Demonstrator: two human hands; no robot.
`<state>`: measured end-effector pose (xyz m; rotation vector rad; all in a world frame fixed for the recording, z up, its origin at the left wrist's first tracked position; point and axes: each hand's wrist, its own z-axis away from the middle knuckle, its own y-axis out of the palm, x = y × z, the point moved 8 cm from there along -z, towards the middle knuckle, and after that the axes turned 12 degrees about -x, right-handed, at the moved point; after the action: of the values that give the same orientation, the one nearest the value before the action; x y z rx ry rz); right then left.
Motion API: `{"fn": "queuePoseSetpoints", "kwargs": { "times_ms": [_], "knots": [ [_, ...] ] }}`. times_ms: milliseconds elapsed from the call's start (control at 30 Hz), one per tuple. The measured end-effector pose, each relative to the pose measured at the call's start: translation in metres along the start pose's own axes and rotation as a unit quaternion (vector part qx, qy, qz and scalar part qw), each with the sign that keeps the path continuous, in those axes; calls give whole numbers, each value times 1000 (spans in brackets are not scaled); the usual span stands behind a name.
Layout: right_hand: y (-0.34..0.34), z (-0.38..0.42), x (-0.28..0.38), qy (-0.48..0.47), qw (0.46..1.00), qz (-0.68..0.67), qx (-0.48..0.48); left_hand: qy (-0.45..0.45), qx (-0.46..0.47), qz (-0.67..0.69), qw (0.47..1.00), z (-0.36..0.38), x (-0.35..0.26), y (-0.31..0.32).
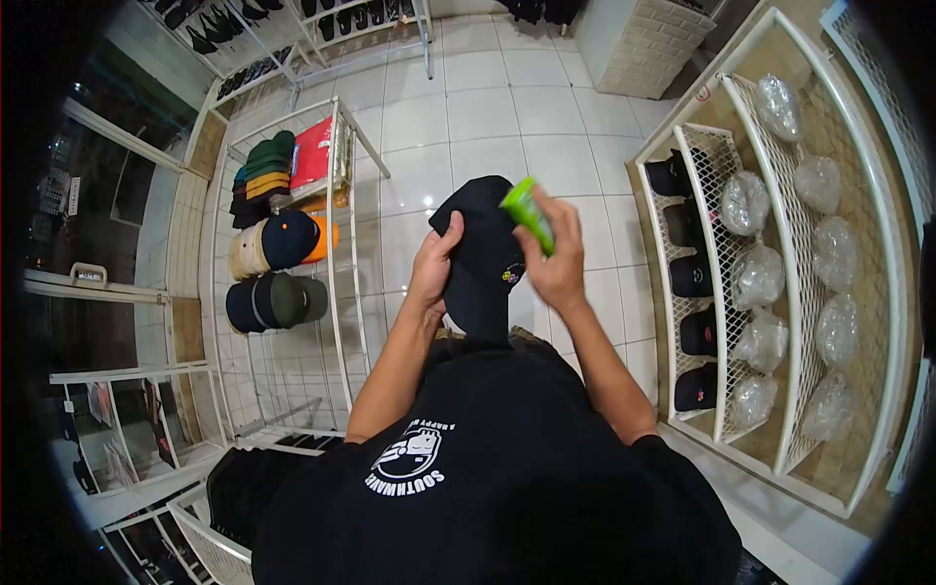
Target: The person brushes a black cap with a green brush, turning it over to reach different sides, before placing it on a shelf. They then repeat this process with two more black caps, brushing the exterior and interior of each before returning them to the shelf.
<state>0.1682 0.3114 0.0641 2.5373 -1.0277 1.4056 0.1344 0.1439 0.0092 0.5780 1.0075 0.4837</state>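
Note:
A black cap (pixel 476 234) is held up in front of my chest, its brim pointing down toward me. A small colourful embroidered patch shows on its right side. My left hand (pixel 434 263) grips the cap's left edge, thumb on the outside and the other fingers hidden behind it. In my right hand (pixel 561 255) is a bright green oblong item (pixel 529 214), pinched between thumb and fingers. Its far end overlaps the cap's right edge in this view, and its exact kind is unclear.
To the left, a white wire rack (pixel 336 214) carries stacked caps (pixel 268 304) and a red packet (pixel 312 153). A white mesh shelf (pixel 795 292) on the right holds black caps (pixel 692 276) and plastic-wrapped bundles (pixel 757 276). White floor tiles (pixel 487 122) lie ahead.

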Motion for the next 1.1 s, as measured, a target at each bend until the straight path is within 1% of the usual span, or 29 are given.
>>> {"fn": "queuePoseSetpoints", "kwargs": {
  "times_ms": [33, 67, 100, 133, 167, 200, 233, 267, 300, 367, 400, 433, 500, 533, 567, 633, 667, 733, 767, 833, 900, 933, 967, 1000, 1033, 1067, 1100],
  "knots": [
    [7, 7, 25, -48, 999, 14, 0, 19, -7, 17, 1000, -2, -10, -3],
    [16, 15, 40, -95, 995, 13, 35, 24, -4, 17, 1000, -6, -20, -10],
    [27, 21, 53, -141, 987, 13, 70, 11, 21, 27, 999, -9, -29, -15],
    [35, 23, 54, -159, 984, 13, 78, -3, 46, 38, 998, -10, -37, -20],
    [44, 22, 50, -163, 983, 11, 79, 0, 47, 40, 998, -11, -45, -27],
    [52, 12, 27, -61, 997, -13, 49, -8, 44, 18, 999, -11, -51, -30],
    [59, 4, 5, 40, 998, -37, 19, -16, 41, -3, 999, -12, -58, -33],
    [67, 2, -5, 64, 997, -37, 9, 2, 28, -30, 999, -15, -64, -41],
    [74, 3, 6, 60, 997, -38, 12, 6, 28, -27, 999, -15, -71, -44],
    [81, 10, 42, -3, 999, -48, -24, 32, 38, -27, 998, -15, -90, -48],
    [86, 16, 57, -55, 998, -25, -6, 32, 43, -38, 998, -13, -105, -53],
    [94, 15, 58, -58, 998, -25, -3, 34, 43, -34, 998, -16, -113, -60],
    [114, 11, 48, -9, 995, -85, 42, -19, 74, -22, 997, -20, -116, -69],
    [127, 5, 35, 64, 990, -119, 46, -11, 99, -18, 995, -17, -120, -66],
    [139, 2, 28, 89, 988, -91, 88, -10, 90, -66, 994, -22, -119, -76],
    [154, 3, 35, 98, 985, -130, 54, -6, 104, -72, 992, -25, -133, -87],
    [163, 7, 40, 94, 985, -135, 61, 2, 100, -69, 993, -28, -144, -95],
    [167, 15, 74, 55, 985, -159, 49, 22, 105, -33, 994, -26, -165, -108],
    [178, 22, 81, 3, 992, -94, 86, 25, 99, -31, 994, -26, -170, -115],
    [194, 25, 72, 3, 995, -92, 42, 5, 86, 5, 996, -30, -173, -123],
    [213, 20, 33, 149, 984, -83, 58, 8, 95, 3, 995, -32, -172, -129],
    [214, 19, 28, 152, 980, -124, 28, 28, 66, -7, 997, -33, -173, -136],
    [210, 26, 18, 194, 971, -136, 13, 47, 36, -17, 998, -33, -176, -145],
    [206, 30, 29, 227, 960, -162, 18, 50, 60, 12, 997, -30, -183, -145],
    [204, 35, 39, 258, 947, -188, 24, 48, 55, 15, 997, -29, -188, -144],
    [206, 43, 37, 277, 925, -259, 4, 115, 26, 14, 993, -26, -199, -143],
    [214, 61, 32, 378, 858, -348, 27, 179, -4, 12, 984, -22, -209, -146]
  ]
}}
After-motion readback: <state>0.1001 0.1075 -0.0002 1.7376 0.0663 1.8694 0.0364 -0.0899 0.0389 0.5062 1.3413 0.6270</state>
